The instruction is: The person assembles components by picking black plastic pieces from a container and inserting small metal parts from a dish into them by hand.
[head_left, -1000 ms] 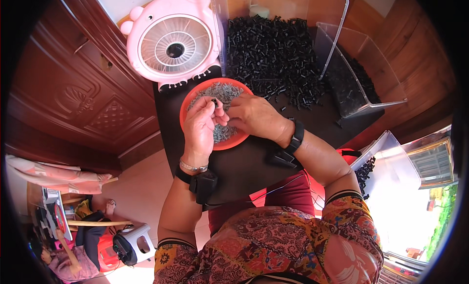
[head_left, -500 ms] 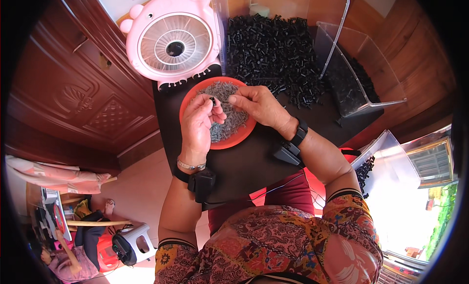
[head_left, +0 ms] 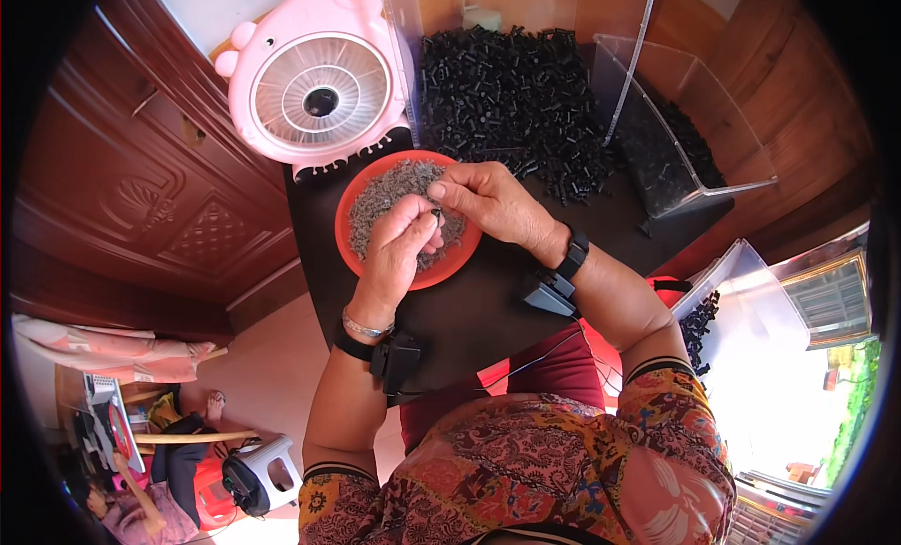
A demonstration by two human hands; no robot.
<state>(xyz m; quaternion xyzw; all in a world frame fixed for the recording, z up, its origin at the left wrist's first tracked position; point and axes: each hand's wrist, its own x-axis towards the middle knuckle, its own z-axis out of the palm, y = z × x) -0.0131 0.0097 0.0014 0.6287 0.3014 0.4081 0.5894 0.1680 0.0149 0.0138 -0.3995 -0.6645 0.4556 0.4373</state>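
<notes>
Over the orange-red bowl [head_left: 349, 235], my left hand [head_left: 394, 248] is closed on a small black part [head_left: 436, 213], pinched between thumb and fingers. My right hand [head_left: 496, 204] sits just to its right, thumb and forefinger pressed together close to that part. Whatever lies between those right fingertips is too small to make out. Many tiny grey pieces [head_left: 380, 203] fill the bowl beneath both hands.
Behind the bowl, a clear bin [head_left: 631, 71] lies open toward me with a heap of black parts [head_left: 511, 99]. A second clear bin [head_left: 727, 196] stands right of it. A pink fan [head_left: 246, 104] is at the back left. Another person [head_left: 155, 517] sits lower left.
My left hand has turned and moved right, bringing the black part up to my right fingertips. The right hand has shifted only slightly. The whole view has shifted a little.
</notes>
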